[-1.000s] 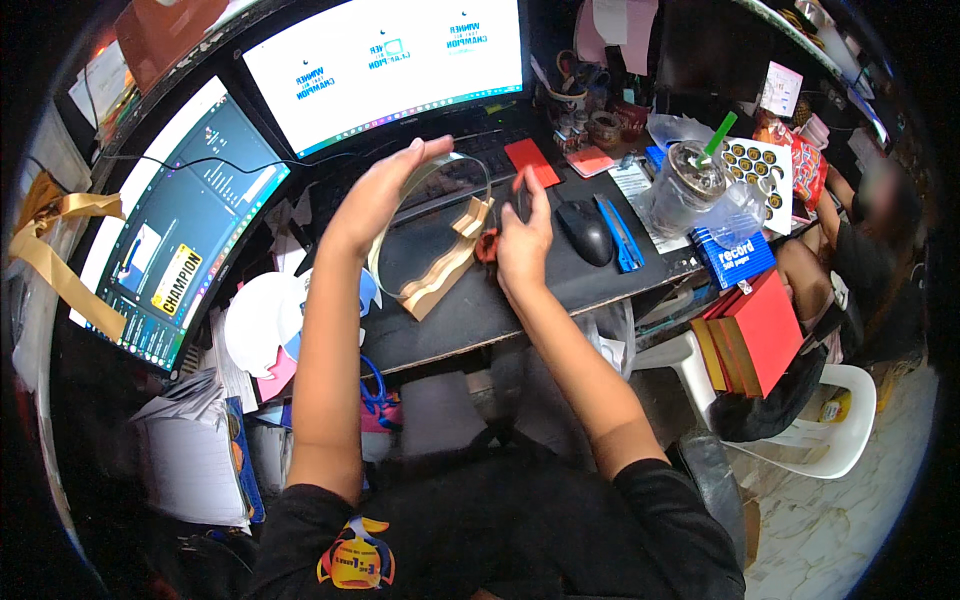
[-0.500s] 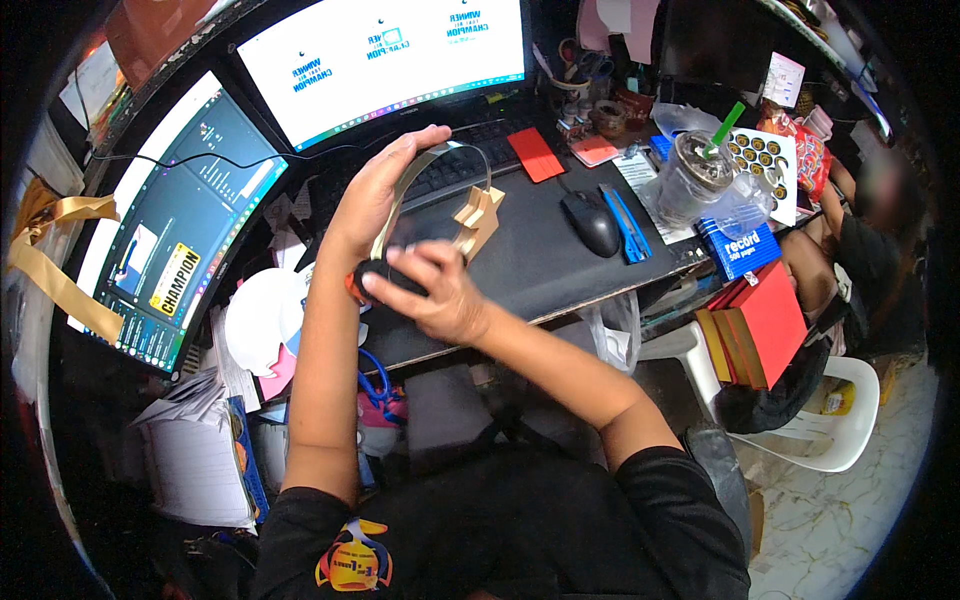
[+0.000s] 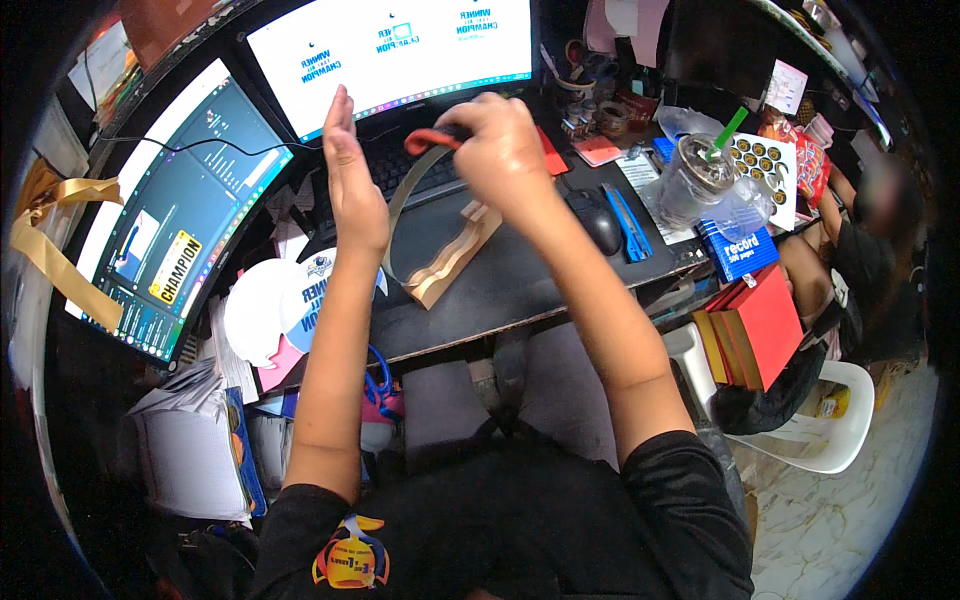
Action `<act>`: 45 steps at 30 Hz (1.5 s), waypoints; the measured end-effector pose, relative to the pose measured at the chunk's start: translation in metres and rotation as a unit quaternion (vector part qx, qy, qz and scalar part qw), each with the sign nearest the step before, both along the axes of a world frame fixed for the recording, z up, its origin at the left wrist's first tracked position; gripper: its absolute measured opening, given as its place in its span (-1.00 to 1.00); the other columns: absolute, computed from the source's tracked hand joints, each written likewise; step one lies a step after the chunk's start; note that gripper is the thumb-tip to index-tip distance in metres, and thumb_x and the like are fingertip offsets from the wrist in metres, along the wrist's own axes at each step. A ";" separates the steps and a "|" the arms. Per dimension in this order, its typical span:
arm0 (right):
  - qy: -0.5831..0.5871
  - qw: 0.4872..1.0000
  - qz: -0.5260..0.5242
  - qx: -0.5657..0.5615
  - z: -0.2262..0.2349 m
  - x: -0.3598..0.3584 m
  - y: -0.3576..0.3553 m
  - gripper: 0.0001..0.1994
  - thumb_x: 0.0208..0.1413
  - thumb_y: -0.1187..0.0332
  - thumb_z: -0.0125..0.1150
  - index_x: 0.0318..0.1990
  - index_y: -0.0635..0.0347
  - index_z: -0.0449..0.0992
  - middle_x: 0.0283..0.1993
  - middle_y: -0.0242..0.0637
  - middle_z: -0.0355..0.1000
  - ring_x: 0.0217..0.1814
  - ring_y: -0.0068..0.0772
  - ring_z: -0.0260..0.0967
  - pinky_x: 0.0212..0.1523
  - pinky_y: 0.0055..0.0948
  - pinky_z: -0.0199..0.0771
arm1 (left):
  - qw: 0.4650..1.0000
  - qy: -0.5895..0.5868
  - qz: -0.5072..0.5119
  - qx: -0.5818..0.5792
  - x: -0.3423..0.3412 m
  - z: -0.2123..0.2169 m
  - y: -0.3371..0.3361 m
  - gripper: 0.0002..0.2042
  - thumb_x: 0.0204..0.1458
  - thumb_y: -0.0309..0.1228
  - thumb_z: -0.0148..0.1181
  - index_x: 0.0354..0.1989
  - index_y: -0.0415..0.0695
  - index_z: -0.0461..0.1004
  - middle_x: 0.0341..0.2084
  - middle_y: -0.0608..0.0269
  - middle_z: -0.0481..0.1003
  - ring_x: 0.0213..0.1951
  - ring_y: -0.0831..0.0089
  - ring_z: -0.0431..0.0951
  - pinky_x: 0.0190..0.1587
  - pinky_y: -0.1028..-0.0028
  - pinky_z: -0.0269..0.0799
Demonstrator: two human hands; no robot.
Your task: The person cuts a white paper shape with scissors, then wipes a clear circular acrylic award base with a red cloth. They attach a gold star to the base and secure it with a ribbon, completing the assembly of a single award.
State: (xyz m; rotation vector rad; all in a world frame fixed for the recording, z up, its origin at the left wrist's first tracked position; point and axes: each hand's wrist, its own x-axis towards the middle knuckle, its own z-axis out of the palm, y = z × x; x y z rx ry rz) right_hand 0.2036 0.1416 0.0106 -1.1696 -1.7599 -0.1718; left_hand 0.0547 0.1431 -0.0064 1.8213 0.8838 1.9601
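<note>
On the black desk mat stands a gold, wavy-faced base (image 3: pixel 462 258) with a thin, clear-looking curved arch (image 3: pixel 405 195) rising from it; it resembles a trophy. My left hand (image 3: pixel 357 195) is upright beside the arch's left side, fingers stretched out and palm turned toward it. Whether the palm touches the arch I cannot tell. Curled above the top of the arch, my right hand (image 3: pixel 500 150) grips a black and red-orange hand tool (image 3: pixel 432 140), mostly hidden by the fingers, its exact kind unclear. The tool's red-orange edge lies at the arch's upper rim.
A black mouse (image 3: pixel 594 218) and a blue cutter (image 3: pixel 625 222) lie to the right, near a plastic cup (image 3: pixel 697 170) with a green straw. Two monitors (image 3: pixel 400 50) stand behind the keyboard. White printed cutouts (image 3: pixel 262 312) lie at left. Another person sits at far right.
My right hand has moved up and away with the tool, from the arch's lower left to its top. My left hand has dropped slightly, and the base has shifted nearer and left.
</note>
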 end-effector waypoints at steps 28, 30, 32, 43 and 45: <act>-0.206 0.969 -0.100 -0.094 -0.154 0.074 -0.033 -0.66 -0.09 0.46 0.13 -0.08 0.24 0.51 -0.02 -0.13 0.36 0.01 -0.05 0.25 -0.04 -0.07 0.26 | 0.984 -0.108 0.016 -0.140 -0.019 -0.093 -0.100 -0.32 0.00 -0.40 0.30 0.26 -0.22 0.06 0.04 0.05 0.23 0.14 0.28 0.25 0.25 0.19 0.12; -0.215 0.954 -0.160 -0.132 -0.150 0.077 -0.021 -0.61 -0.04 0.51 0.05 0.01 0.38 0.44 0.07 -0.10 0.35 0.12 0.00 0.23 0.03 -0.13 0.28 | 0.977 -0.020 0.083 -0.196 -0.006 -0.109 -0.112 -0.23 -0.02 -0.44 0.30 0.33 -0.25 -0.04 0.10 -0.05 0.22 0.20 0.16 0.23 0.25 0.14 0.15; -0.295 0.923 -0.206 -0.136 -0.149 0.078 -0.009 -0.51 -0.04 0.49 0.09 0.13 0.41 0.35 0.14 -0.03 0.33 0.24 0.08 0.17 0.13 -0.12 0.26 | 0.956 0.059 0.099 -0.270 -0.006 -0.119 -0.119 -0.19 -0.02 -0.49 0.29 0.35 -0.26 -0.11 0.20 -0.11 0.15 0.26 0.08 0.19 0.29 0.12 0.11; 0.158 0.942 0.163 -0.249 -0.140 0.046 0.010 -0.55 0.12 0.39 0.22 0.16 0.30 0.33 0.04 -0.14 0.35 0.05 -0.30 0.38 0.07 -0.39 0.40 | 0.911 0.268 0.155 -0.273 -0.013 -0.132 -0.104 -0.21 0.05 -0.49 0.19 0.39 -0.27 -0.15 0.20 -0.21 0.20 0.17 0.04 0.33 0.19 0.26 0.26; 0.134 0.951 0.142 -0.241 -0.131 0.051 -0.004 -0.57 0.11 0.36 0.24 0.12 0.30 0.37 0.01 -0.15 0.36 0.01 -0.30 0.39 0.04 -0.38 0.41 | 0.933 0.216 0.094 -0.272 -0.019 -0.125 -0.109 -0.25 0.03 -0.52 0.17 0.38 -0.31 -0.10 0.10 -0.24 0.26 0.08 -0.01 0.37 0.15 0.24 0.28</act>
